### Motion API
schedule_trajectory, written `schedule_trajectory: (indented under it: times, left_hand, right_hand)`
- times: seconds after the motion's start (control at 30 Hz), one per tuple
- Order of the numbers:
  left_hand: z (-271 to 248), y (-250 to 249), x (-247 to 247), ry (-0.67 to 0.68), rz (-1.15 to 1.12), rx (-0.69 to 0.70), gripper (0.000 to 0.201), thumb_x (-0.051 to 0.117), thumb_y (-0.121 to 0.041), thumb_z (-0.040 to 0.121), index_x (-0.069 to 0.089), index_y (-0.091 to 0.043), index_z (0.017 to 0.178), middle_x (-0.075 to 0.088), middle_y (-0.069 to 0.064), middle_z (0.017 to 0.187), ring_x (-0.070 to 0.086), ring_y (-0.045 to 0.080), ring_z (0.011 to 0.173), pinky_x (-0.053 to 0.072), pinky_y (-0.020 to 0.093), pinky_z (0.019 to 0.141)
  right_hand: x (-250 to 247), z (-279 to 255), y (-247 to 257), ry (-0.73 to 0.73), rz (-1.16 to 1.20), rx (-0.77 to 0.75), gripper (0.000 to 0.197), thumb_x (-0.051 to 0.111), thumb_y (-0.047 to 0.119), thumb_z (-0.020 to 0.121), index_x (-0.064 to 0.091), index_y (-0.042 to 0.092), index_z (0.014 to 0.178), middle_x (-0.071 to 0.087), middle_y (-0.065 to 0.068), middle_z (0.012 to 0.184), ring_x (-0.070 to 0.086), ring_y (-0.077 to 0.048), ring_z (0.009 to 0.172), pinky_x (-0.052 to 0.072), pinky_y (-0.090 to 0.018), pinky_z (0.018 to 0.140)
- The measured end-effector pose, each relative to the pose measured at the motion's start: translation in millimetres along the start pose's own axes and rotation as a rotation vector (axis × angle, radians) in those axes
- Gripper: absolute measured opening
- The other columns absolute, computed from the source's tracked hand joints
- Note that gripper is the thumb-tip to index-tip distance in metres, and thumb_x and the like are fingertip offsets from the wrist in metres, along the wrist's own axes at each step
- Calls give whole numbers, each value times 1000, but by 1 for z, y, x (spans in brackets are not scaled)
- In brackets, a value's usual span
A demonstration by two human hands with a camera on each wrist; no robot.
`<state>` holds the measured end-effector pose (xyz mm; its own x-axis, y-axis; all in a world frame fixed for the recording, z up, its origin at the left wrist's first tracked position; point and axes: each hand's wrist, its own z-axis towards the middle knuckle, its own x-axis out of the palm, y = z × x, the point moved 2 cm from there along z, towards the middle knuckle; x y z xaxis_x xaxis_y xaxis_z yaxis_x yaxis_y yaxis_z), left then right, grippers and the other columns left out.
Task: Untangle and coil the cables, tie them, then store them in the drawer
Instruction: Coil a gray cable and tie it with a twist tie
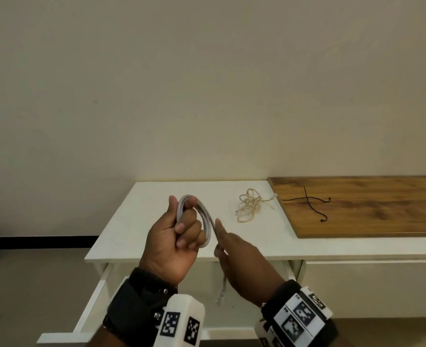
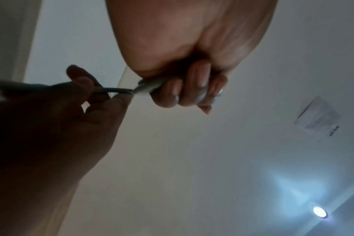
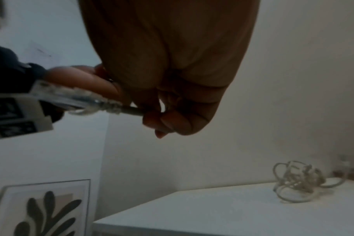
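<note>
Cable (image 1: pixel 202 221), grey and wound into a few loops, sits in the left hand (image 1: pixel 174 244) at about 7 o'clock in the head view, held up over the front of the white table (image 1: pixel 156 196). The left fingers curl through the coil with the thumb up along its far side, gripping it firmly; the left wrist view shows the same fingers (image 2: pixel 192 89) wrapped round the bundle. Below the hands at 6 o'clock the drawer (image 1: pixel 91 309) stands pulled out; what can be seen of its white inside shows nothing lying in it, though the arms hide much of it. Just right of the coil, the right hand (image 1: pixel 242 261) pinches the cable's loose tail between thumb and curled fingers, forefinger pointing up along the strand. The tail hangs down from that pinch, its clear plug (image 1: pixel 220 295) dangling over the drawer. In the right wrist view the plug (image 3: pixel 75 99) juts out to the left of the closed fingers (image 3: pixel 172 121). Further right, toward 1 o'clock, a cream cable (image 1: pixel 250 206) lies in a tangle on the table. At 3 o'clock a wooden board (image 1: pixel 382 216) rests on the table with two black ties (image 1: pixel 309 201) crossed on it.
</note>
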<state>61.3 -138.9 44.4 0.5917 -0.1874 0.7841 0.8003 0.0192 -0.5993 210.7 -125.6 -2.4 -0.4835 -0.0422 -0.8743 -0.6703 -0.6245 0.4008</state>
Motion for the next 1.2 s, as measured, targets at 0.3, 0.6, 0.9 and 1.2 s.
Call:
schedule_trajectory:
  times: [0.3, 0.6, 0.9, 1.2]
  left_hand:
    - [9, -1, -27, -225, 167, 128, 36, 39, -44, 99, 53, -14, 85, 37, -4, 53, 31, 9, 38, 33, 25, 44]
    - [3, -4, -11, -155, -42, -12, 43, 35, -46, 100, 53, -13, 79, 31, -5, 50, 27, 8, 34, 29, 24, 41]
    - [2, -10, -3, -169, -11, 41, 24, 48, -30, 96, 50, -14, 78, 34, -3, 57, 31, 10, 40, 32, 25, 45]
    - [-2, -2, -2, -257, 303, 178, 24, 46, -29, 97, 53, -8, 89, 68, 12, 75, 64, 26, 66, 47, 36, 68]
  right_hand:
    - [-3, -4, 15, 118, 172, -116, 27, 43, 17, 101, 62, 22, 120, 64, 2, 112, 55, -3, 93, 43, -19, 86]
    - [-6, -5, 5, 74, 217, -108, 46, 34, 24, 88, 62, 20, 125, 60, 8, 113, 53, 1, 102, 38, -11, 90]
    - [-12, -4, 12, 26, -47, -203, 22, 51, 41, 95, 58, 32, 114, 57, 11, 110, 54, -13, 97, 46, -30, 81]
    - [-12, -3, 16, -136, 57, -221, 9, 52, 37, 95, 50, 32, 102, 50, 17, 93, 42, -1, 85, 37, -17, 73]
